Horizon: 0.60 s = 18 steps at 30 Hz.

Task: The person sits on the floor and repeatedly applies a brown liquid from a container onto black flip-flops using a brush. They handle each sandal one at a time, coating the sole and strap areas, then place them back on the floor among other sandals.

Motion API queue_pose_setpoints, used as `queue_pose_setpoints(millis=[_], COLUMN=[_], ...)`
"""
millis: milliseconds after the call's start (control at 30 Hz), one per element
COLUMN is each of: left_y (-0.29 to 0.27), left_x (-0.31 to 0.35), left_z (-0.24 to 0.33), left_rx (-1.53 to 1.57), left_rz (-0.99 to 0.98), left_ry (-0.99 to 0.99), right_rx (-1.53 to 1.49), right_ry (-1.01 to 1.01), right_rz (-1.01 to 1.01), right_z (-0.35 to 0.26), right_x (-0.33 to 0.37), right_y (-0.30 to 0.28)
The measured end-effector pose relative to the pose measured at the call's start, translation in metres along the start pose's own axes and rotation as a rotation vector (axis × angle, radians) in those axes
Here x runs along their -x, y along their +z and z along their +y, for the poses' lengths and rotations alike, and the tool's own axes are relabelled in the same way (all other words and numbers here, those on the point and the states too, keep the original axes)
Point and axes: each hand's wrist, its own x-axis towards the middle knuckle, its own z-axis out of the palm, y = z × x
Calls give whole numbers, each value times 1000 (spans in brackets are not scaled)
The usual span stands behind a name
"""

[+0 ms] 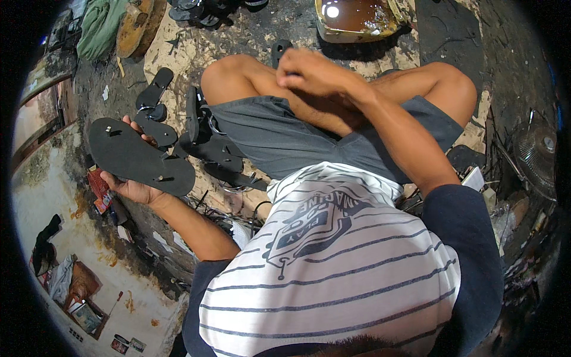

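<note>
In my left hand is a black flip-flop sole, gripped by its edge with the thumb on the near side and fingertips at the far side. Its broad flat face is turned up, with small strap ends or plugs showing at three spots. My right hand is in front of my crossed legs with its fingers curled in. Whether anything sits inside them is hidden. Just beyond that hand, a small dark piece with a hole shows. Several black flip-flops lie beside my left knee.
A squarish container of brown liquid stands ahead, beyond my legs. At far left is a worn wooden block beside a green cloth. A metal fan stands at right. Dark sheet material lies at far right.
</note>
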Motion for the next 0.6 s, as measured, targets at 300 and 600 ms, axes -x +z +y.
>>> queue_pose_setpoints(millis=[300,600], left_y=[15,16], left_x=[-5,-28], left_z=[-6,-28], left_rx=[68,30], left_rz=[-24,-63], left_ry=[-23,-50], right_rx=[-196,-362], right_ry=[-117,338], right_rz=[89,9], right_z=[19,22], right_x=[-39,62], right_y=[32,-43])
